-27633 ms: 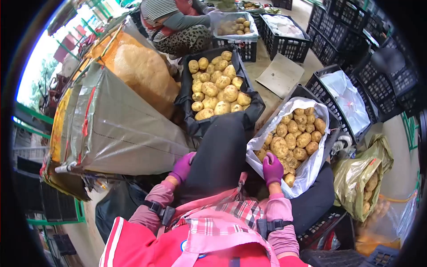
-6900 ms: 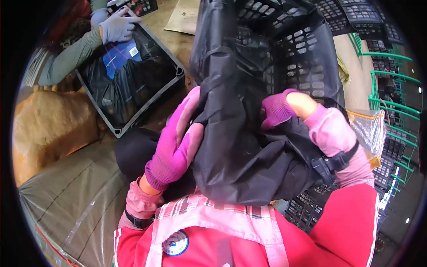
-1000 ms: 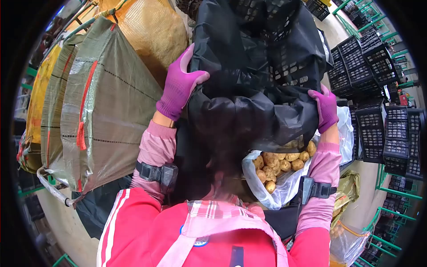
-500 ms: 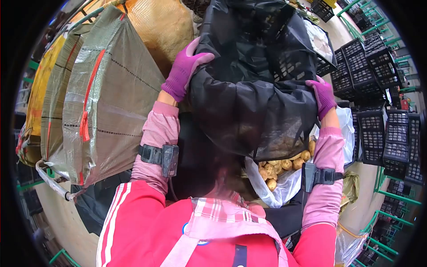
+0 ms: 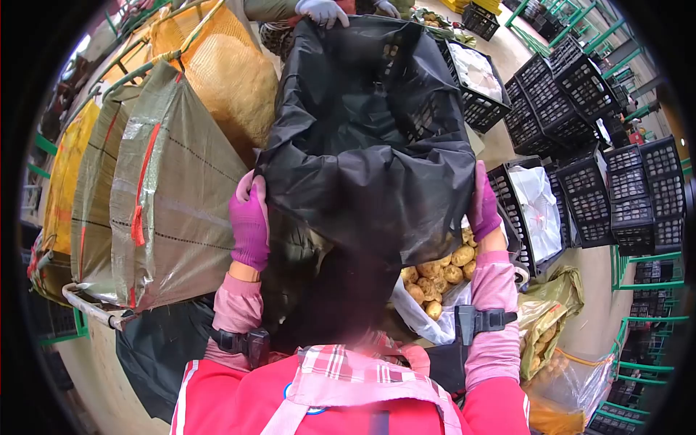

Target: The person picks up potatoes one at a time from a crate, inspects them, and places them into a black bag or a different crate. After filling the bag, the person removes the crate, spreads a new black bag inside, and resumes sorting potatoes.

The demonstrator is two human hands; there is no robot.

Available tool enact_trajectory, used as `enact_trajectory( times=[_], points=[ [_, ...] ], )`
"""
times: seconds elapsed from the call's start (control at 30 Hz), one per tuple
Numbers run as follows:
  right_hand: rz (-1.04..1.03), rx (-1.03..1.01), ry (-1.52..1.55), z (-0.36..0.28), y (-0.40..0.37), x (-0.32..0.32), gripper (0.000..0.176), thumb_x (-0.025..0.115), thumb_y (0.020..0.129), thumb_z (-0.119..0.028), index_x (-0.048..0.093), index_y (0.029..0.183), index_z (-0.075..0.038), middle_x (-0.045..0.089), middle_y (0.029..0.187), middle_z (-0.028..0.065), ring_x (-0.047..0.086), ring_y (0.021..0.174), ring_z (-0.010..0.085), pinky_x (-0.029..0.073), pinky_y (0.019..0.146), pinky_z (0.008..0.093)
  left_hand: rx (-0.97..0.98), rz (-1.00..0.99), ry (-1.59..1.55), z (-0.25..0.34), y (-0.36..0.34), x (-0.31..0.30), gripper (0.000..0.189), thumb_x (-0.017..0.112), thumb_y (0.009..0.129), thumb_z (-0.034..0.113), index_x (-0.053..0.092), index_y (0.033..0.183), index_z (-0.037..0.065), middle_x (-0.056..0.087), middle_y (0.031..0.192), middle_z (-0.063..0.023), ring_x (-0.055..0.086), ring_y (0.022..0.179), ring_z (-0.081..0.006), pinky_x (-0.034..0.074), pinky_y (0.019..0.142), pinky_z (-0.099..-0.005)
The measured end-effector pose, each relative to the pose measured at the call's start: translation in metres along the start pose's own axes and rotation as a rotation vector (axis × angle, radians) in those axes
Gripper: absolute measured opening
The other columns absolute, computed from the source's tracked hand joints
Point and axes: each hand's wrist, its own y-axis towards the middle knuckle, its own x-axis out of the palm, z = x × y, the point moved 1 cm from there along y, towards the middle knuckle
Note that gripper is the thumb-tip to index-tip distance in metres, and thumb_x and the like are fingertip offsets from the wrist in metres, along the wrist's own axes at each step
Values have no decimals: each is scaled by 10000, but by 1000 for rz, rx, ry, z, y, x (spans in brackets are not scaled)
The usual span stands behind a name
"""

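Note:
A black crate point(image 5: 420, 109) lined with a black plastic sheet point(image 5: 341, 174) is in front of me, and its inside shows only liner. My left hand point(image 5: 250, 217), in a purple glove, grips the sheet at the near left corner. At the near right corner my right hand point(image 5: 484, 203), also gloved in purple, holds the same sheet. Potatoes point(image 5: 435, 279) lie in a white bag point(image 5: 428, 322) below the crate. A co-worker's gloved hand point(image 5: 324, 11) rests on the crate's far edge.
Large woven sacks point(image 5: 174, 188) and an orange mesh sack point(image 5: 225, 80) stand at the left, in a metal frame point(image 5: 90, 308). Black crates point(image 5: 551, 101) are stacked at the right, beside a white-lined crate point(image 5: 536, 210). An olive bag point(image 5: 554, 304) lies at the lower right.
The lined crate and both my hands appear lower and further left in view. The co-worker's gloved hands now show at the far edge. My hands still hold the sheet.

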Motion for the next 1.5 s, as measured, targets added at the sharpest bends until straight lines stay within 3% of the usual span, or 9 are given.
enact_trajectory(
  times=[0.07,0.1,0.33,0.43,0.6,0.8,1.17,1.23,1.5],
  points=[
    [55,-301,-222,13,-4,4,618,350,1046,-454,386,1434,26,505,1380,192,540,1205,266,387,1062,322,-13,65,106,-35,5,6,373,559,994,232,576,1241,-46,675,1086,-137,621,997,-183,473,887,-319],
    [54,70,215,-7,-8,23,671,328,1034,-525,427,1417,18,524,1365,164,540,1193,245,389,1057,319,-17,52,139,-56,8,13,367,559,994,228,576,1235,-48,674,1076,-147,622,991,-182,475,886,-319],
    [216,-29,244,18,-15,11,689,421,998,-544,423,1426,-3,507,1390,126,498,1232,222,346,1081,316,173,362,-185,-36,-17,18,359,548,993,222,564,1264,-13,624,1214,-149,581,1113,-233,450,968,-340],
    [273,-204,121,-7,-53,12,731,602,937,-443,354,1460,3,485,1409,173,480,1274,273,324,1105,330,807,431,20,56,-54,0,360,616,937,179,585,1247,-1,628,1227,-147,596,1122,-292,463,957,-371],
    [187,-46,-154,-17,-69,50,928,779,793,-289,248,1513,-44,466,1431,198,459,1324,273,374,1071,340,857,-832,294,105,-80,35,451,737,773,116,633,1210,76,609,1274,-145,579,1166,-335,472,962,-403],
    [238,12,-302,6,-50,64,893,785,760,-302,314,1488,-87,510,1397,183,502,1294,311,404,1051,360,990,-535,710,-11,-42,63,381,704,822,162,627,1184,72,594,1276,-166,566,1177,-332,465,961,-416],
    [-10,154,782,65,-54,35,658,655,877,-76,362,1462,-15,535,1361,139,540,1228,208,449,1015,313,-583,-607,-246,-9,-28,12,263,558,990,204,660,1134,8,689,1016,-85,653,915,-142,512,780,-261],
    [-40,235,778,80,-77,9,616,635,899,-121,380,1449,-10,532,1364,138,553,1219,215,459,1005,322,311,-395,437,30,-46,9,228,555,974,139,658,1109,-14,689,951,-99,649,864,-134,511,760,-259],
    [293,455,-61,265,-163,-116,480,742,805,-232,585,1221,-53,658,969,42,624,849,144,504,722,288,595,-982,255,169,-112,138,313,580,840,-48,649,1144,-21,684,1040,-127,667,898,-188,507,804,-269]
  ],
)
